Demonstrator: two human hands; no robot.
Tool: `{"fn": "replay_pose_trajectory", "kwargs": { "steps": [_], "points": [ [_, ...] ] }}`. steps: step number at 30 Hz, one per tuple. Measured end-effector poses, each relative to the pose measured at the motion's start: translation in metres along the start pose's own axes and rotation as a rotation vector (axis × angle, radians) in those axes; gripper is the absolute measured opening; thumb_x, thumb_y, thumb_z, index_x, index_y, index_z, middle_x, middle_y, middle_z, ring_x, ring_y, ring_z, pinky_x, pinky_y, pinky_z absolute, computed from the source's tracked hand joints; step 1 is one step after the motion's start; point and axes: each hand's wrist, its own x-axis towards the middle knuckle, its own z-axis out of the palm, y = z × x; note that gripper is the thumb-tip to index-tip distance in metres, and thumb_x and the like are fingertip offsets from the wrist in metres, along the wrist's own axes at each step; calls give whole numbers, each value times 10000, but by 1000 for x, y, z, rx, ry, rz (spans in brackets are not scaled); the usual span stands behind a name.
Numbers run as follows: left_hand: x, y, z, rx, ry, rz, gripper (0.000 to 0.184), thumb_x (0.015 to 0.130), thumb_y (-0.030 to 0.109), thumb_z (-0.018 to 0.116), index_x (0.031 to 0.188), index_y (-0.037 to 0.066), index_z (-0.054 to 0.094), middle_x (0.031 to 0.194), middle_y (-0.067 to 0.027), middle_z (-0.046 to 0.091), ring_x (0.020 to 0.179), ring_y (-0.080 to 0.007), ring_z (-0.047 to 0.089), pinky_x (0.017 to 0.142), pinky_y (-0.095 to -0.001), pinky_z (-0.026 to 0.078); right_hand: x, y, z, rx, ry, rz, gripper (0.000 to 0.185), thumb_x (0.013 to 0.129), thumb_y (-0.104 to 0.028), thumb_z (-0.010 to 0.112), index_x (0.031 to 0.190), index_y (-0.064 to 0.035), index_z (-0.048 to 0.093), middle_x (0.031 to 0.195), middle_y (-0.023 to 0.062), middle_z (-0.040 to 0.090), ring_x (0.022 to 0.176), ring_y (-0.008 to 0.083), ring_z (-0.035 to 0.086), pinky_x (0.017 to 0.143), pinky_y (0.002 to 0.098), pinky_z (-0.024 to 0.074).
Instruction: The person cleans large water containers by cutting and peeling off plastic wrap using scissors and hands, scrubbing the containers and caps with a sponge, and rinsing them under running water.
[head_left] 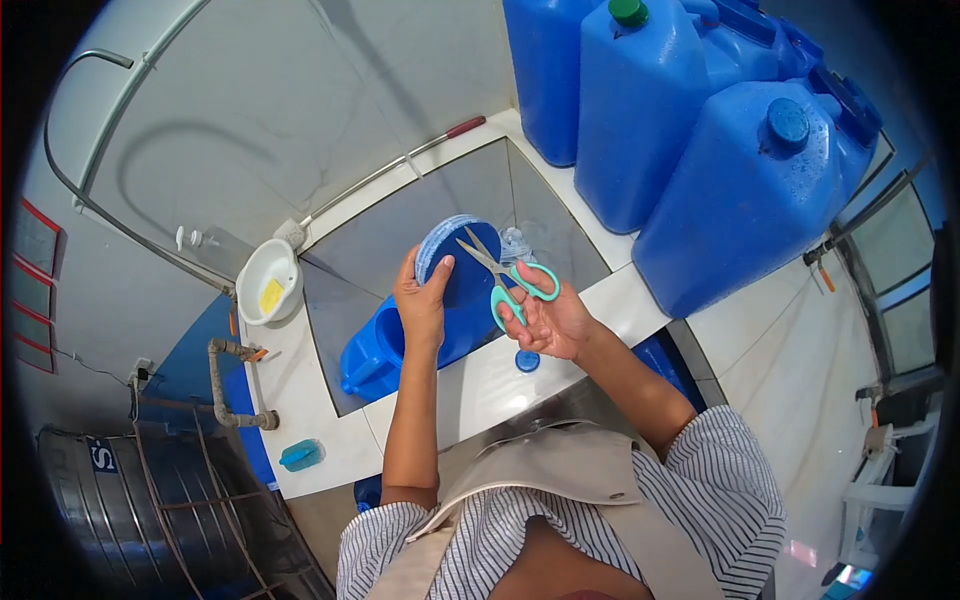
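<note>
My left hand point(425, 300) grips a large round blue lid point(455, 285) by its near left edge, thumb on its face. Whitish, streaky material lines the lid's rim. In my right hand point(560, 320) is a pair of scissors point(512, 281) with mint-green handles, fingers in the loops. The blades are parted and lie over the lid's face; whether they touch it I cannot tell. Under both hands a blue jug point(375, 350) lies on its side in the grey basin point(350, 270). A small blue cap point(527, 361) rests on the white ledge.
Large blue water containers point(740, 200) stand at the right. A white bowl point(262, 290) with a yellow sponge point(271, 296) sits at the left. A long-handled brush point(400, 160) lies along the back ledge. On the near left corner is a teal brush point(300, 456).
</note>
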Motion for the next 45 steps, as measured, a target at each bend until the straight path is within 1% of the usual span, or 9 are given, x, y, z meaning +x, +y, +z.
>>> {"fn": "replay_pose_trajectory", "kwargs": {
  "steps": [13,16,18,22,25,29,32,38,45],
  "points": [
    [-2,-26,9,267,-14,137,282,800,57,690,1059,-2,596,888,-24,635,804,-68,564,723,-212,464,-3,-12,-18,-176,199,-96,464,872,-485,546,720,-47,571,533,92,557,318,43,345,308,147,247],
    [6,-27,2,395,-16,194,274,791,58,695,1042,-9,605,855,-20,635,770,-64,559,687,-211,465,0,-19,-15,-726,357,-85,397,867,-411,598,714,-45,575,546,64,551,431,79,485,343,161,265],
    [11,-27,-6,425,-19,209,270,785,59,697,1032,-8,611,841,-17,635,750,-64,558,669,-212,467,8,-15,-28,-1199,507,-241,381,835,-405,647,689,-63,566,512,83,554,335,40,337,336,189,243],
    [15,-8,-19,550,-65,233,269,771,63,699,1023,7,622,826,-19,636,728,-69,559,657,-218,467,13,-30,-35,-1226,392,-191,401,828,-423,647,689,-58,560,511,77,539,340,34,330,330,186,237],
    [16,7,-30,602,-117,233,272,765,71,703,1019,14,627,827,-28,641,736,-75,566,669,-224,467,9,-37,0,-415,169,132,355,861,-372,620,731,-49,549,537,69,516,356,26,302,322,162,219],
    [12,5,-60,728,-204,242,288,752,76,716,1021,23,629,838,-39,653,754,-84,582,687,-241,471,32,-26,0,-586,202,84,352,859,-378,622,761,-49,548,556,65,527,357,25,322,322,164,201],
    [4,13,-72,714,-112,140,289,748,68,720,1019,19,631,855,-32,655,778,-88,584,692,-239,469,56,-27,5,-777,310,-12,341,850,-346,636,752,-26,571,573,65,551,387,55,371,375,198,292],
    [12,51,-108,441,-35,135,284,759,66,714,1021,4,624,884,-28,632,796,-84,563,694,-219,462,127,-11,47,-1633,122,-959,221,762,-74,636,943,-17,521,726,80,599,759,223,617,652,334,469],
    [7,92,-182,399,-35,52,297,762,76,709,1034,1,617,905,-36,638,814,-87,575,735,-224,465,177,28,90,-1787,-49,-846,241,715,4,602,941,-23,523,800,145,599,740,306,608,640,360,478]
  ]
}}
